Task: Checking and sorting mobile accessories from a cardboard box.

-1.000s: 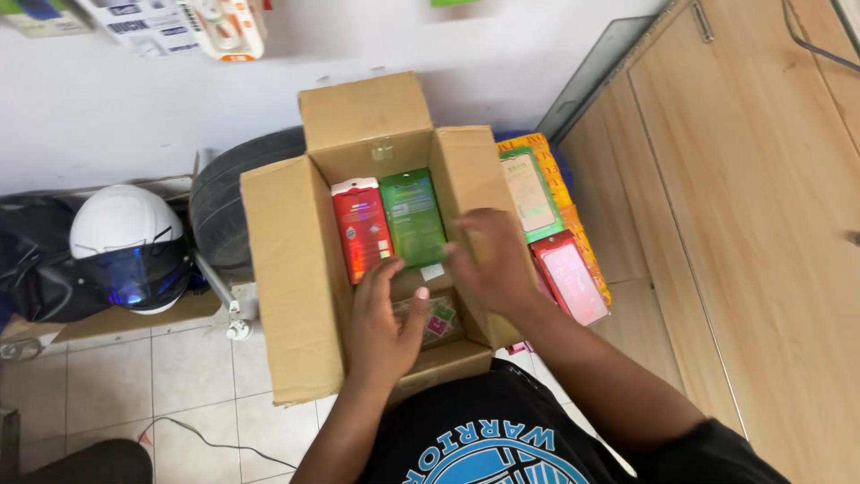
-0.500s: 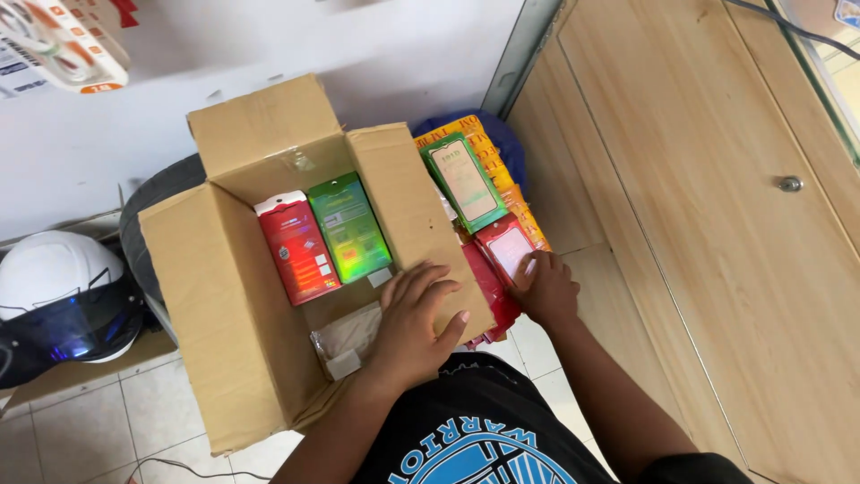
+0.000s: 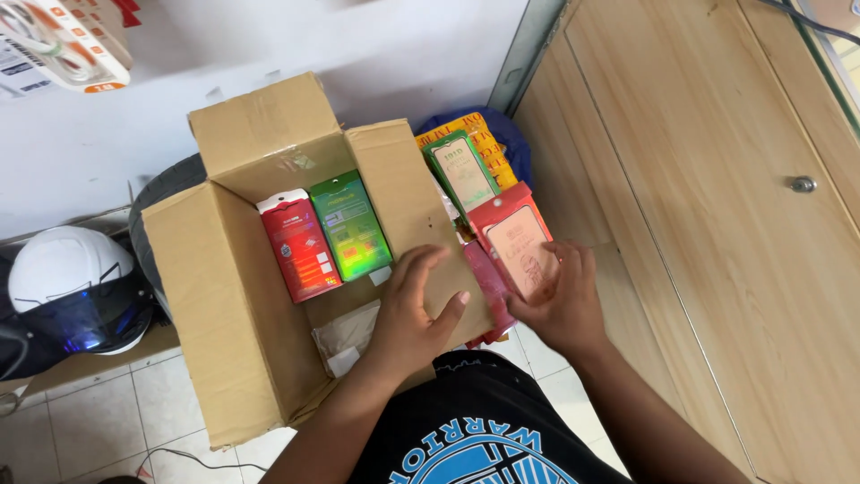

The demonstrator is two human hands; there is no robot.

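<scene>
White wall and wooden cabinet doors frame my cardboard box (image 3: 224,296). My left hand (image 3: 414,314) lies spread on its right flap; my right hand (image 3: 555,305) pinches a red packet (image 3: 512,242), its lower end hidden beneath my fingers.

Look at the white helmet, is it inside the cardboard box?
No, the white helmet sits outside the cardboard box, off to its side on a low shelf.

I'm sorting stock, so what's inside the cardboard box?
The box holds a red pack, a green pack and a pale wrapped bundle. The left hand covers the rest.
</scene>
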